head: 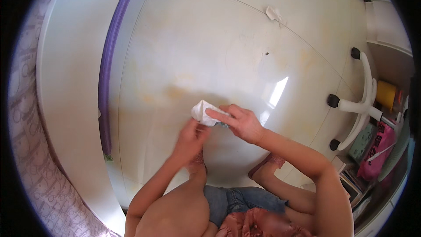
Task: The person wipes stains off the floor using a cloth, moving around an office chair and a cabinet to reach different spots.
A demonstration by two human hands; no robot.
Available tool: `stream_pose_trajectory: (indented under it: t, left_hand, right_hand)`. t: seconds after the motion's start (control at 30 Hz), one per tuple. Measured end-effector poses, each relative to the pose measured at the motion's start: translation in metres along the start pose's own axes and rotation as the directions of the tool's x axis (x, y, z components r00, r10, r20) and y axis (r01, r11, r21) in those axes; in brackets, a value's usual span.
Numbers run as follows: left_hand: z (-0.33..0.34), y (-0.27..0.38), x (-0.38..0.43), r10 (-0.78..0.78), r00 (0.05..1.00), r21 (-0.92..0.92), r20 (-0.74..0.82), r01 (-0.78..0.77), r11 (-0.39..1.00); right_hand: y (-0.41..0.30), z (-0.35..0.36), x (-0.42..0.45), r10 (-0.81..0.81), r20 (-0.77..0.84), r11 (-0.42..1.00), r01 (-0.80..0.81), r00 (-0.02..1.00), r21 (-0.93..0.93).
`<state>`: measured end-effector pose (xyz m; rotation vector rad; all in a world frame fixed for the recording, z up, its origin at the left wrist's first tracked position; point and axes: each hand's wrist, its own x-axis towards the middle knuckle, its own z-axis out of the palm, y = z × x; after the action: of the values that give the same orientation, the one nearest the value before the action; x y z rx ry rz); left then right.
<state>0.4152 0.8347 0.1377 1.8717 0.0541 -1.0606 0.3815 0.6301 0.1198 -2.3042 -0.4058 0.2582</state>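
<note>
My right hand grips a crumpled white tissue or thin cloth in front of my knees, above the floor. Its fingers lie along the top of the white piece. A small teal-coloured bit shows under those fingers; what it belongs to is hidden. My left hand is at the lower left edge of the white piece, its fingers bent and blurred by motion. Whether they pinch it or only touch it I cannot tell.
Glossy floor tiles spread ahead, with a crumpled white scrap farther off. A long purple strip runs beside a white bed side panel at left. At right stand a white chair base with black casters and a pink bag.
</note>
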Motion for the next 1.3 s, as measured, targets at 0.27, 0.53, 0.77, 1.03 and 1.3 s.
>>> stream_pose_trajectory:
  t: [0.27,0.53,0.77,1.03,1.3]
  left_hand:
    - [-0.071,0.019,0.097,0.605,0.694,0.429,-0.39,-0.444,0.786]
    - [-0.063,0.041,0.178,0.631,0.604,0.514,-0.487,-0.385,0.766]
    - [-0.055,0.04,0.189,0.663,0.567,0.482,-0.488,-0.458,0.747]
    - [-0.063,0.042,0.181,0.594,0.588,0.39,-0.549,-0.449,0.804]
    - [-0.058,0.037,0.189,0.61,0.568,0.391,-0.553,-0.469,0.792]
  right_hand:
    - [0.011,0.051,-0.065,-0.288,0.284,0.955,0.298,0.914,0.011]
    - [0.106,-0.005,0.0,-0.16,-0.005,0.987,0.16,0.987,-0.006]
    - [0.205,-0.151,0.135,0.16,-0.715,0.891,-0.412,0.68,-0.193]
    - [0.095,-0.026,0.107,-0.341,-0.016,0.931,0.335,0.94,-0.146]
    - [0.2,-0.153,0.183,0.179,-0.731,0.93,-0.355,0.659,-0.092]
